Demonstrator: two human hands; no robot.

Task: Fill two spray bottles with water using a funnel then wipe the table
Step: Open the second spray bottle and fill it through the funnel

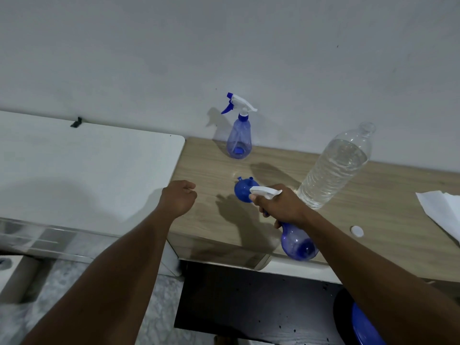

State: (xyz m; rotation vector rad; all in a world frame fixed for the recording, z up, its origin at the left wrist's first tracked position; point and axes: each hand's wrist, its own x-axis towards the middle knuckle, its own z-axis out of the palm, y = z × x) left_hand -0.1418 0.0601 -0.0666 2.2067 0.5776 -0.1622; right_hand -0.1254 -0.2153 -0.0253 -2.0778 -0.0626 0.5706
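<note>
My right hand (281, 207) grips the neck of a blue spray bottle (297, 242), held tilted above the wooden table's (206, 175) front edge with its white trigger head pointing left. Just beyond that head a blue funnel (242, 191) lies on the table. A second blue spray bottle (239, 138) stands upright at the back by the wall. A large clear water bottle (334, 170), uncapped and mostly full, stands to the right. My left hand (178, 197) hovers over the table's left edge, fingers curled, holding nothing.
A small white cap (356, 231) lies on the table to the right of my arm. White paper towels (443, 212) sit at the far right edge. A white surface (87, 170) adjoins the table on the left. A blue round object (366, 327) sits below.
</note>
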